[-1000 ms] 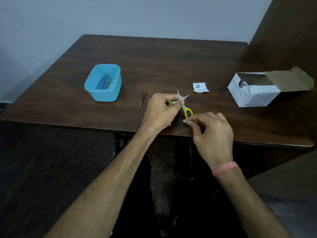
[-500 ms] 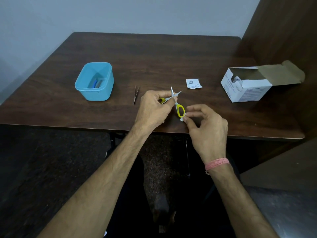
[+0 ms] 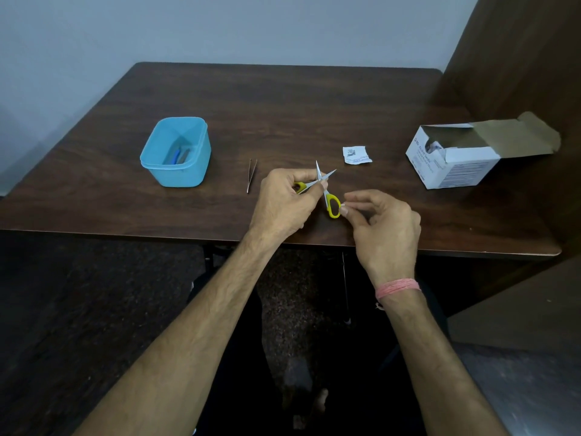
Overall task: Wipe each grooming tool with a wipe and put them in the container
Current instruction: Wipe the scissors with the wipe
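**A:** Where do you have the scissors (image 3: 323,190) right now?

**B:** Above the near edge of the table (image 3: 283,105), blades spread into an X. Your left hand (image 3: 284,204) grips them around one yellow handle and the pivot, fingers curled round the tool. The other yellow loop hangs toward you and to the right, and the blade tips point away, toward the far side.

**A:** And your right hand (image 3: 385,229)?

**B:** Its thumb and forefinger are pinched together right against that free loop. A sliver of white shows at the fingertips, probably the wipe, but it is too small to be sure. The remaining fingers curl loosely.

**A:** So what does the next stroke turn on?

**B:** The free arm of the scissors runs from the loop by your right fingertips up and away to a blade tip just beyond your left thumb. Your right hand sits at the handle end, so I judge you wipe along that line, away from you, while the left hand steadies the pivot. Mind the tips.

**A:** After that?

**B:** The blue container (image 3: 176,152) stands well to the left, nearer your left hand, with something blue already inside. The tweezers (image 3: 251,174) lie on the table between the container and your left hand, lengthwise away from you, not yet put away.
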{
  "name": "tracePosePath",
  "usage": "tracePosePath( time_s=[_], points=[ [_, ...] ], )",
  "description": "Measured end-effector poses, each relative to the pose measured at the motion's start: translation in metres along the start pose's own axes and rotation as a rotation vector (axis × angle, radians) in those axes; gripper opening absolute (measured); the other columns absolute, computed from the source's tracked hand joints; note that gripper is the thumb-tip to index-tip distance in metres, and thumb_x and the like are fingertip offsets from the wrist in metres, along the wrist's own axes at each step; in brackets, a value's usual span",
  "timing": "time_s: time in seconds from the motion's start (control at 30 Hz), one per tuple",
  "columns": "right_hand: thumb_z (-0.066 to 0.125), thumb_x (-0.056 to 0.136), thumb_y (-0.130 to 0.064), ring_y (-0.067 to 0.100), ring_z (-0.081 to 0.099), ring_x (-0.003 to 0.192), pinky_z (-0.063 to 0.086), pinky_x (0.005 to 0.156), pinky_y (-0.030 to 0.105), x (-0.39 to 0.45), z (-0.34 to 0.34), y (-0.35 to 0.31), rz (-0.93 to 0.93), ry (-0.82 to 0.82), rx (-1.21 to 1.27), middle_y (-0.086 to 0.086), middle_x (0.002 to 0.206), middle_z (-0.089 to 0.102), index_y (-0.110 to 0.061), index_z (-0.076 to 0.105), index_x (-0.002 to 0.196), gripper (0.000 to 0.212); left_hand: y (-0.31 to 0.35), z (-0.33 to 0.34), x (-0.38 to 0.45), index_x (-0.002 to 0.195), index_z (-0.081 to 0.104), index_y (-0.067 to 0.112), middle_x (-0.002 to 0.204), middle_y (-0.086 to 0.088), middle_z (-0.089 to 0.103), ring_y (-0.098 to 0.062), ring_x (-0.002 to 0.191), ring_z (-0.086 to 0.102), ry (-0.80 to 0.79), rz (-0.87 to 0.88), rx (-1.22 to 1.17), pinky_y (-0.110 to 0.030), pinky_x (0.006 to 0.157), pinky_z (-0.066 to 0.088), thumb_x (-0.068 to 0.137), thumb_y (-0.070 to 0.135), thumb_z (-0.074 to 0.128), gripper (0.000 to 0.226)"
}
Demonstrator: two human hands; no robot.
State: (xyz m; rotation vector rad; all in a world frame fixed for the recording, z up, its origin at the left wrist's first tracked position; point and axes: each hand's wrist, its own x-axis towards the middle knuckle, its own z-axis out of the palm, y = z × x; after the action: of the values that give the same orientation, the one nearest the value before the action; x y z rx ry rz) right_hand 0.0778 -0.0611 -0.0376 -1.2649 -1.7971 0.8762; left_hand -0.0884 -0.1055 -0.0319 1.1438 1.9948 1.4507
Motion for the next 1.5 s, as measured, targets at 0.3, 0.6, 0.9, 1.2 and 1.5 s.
tracePosePath(
  time_s=[0.3,0.6,0.9,1.2,1.5],
  points=[
    [0.092,0.088,-0.017,-0.004,0.078,0.086,0.064,0.095,0.038,0.008,0.005,-0.012,0.007,0.007,0.119,-0.020,0.087,0.081,-0.033,0.084,0.099,0.021,0.001,-0.006,0.009,0.113,0.089,0.027,0.043,0.015,0.049,-0.007,0.034,0.041,0.001,0.003,0.009,-0.020,0.039,0.037,0.105,0.028,0.078,0.014],
    [0.094,0.085,-0.011,-0.002,0.079,0.082,0.066,0.091,0.032,0.009,-0.004,-0.011,0.050,-0.078,0.176,-0.013,0.093,0.081,-0.032,0.083,0.104,0.029,0.000,-0.006,0.009,0.117,0.088,0.024,0.045,0.016,0.054,-0.005,0.033,0.042,0.012,0.008,0.001,-0.020,0.038,0.037,0.106,0.027,0.078,0.016],
    [0.091,0.083,0.004,0.010,0.082,0.093,0.066,0.091,0.033,0.016,-0.010,-0.006,0.083,-0.216,0.312,0.000,0.102,0.083,-0.023,0.081,0.108,0.038,-0.001,-0.005,0.009,0.116,0.089,0.025,0.054,0.012,0.066,-0.005,0.034,0.045,0.008,0.003,-0.007,-0.022,0.040,0.040,0.105,0.027,0.080,0.015],
    [0.090,0.083,0.005,0.008,0.081,0.092,0.066,0.095,0.038,0.021,-0.006,-0.010,0.050,-0.217,0.260,-0.005,0.101,0.084,-0.025,0.079,0.116,0.046,0.002,-0.007,0.008,0.121,0.087,0.019,0.048,0.022,0.059,-0.003,0.033,0.045,0.007,-0.011,0.000,-0.018,0.036,0.038,0.107,0.023,0.077,0.018],
    [0.096,0.082,-0.008,0.001,0.079,0.084,0.065,0.092,0.032,0.023,-0.007,-0.015,0.016,-0.195,0.124,-0.012,0.092,0.082,-0.026,0.079,0.116,0.042,0.002,-0.007,0.007,0.119,0.088,0.023,0.050,0.016,0.062,-0.004,0.034,0.045,0.014,-0.004,-0.004,-0.021,0.037,0.038,0.106,0.026,0.079,0.017]
  ],
)
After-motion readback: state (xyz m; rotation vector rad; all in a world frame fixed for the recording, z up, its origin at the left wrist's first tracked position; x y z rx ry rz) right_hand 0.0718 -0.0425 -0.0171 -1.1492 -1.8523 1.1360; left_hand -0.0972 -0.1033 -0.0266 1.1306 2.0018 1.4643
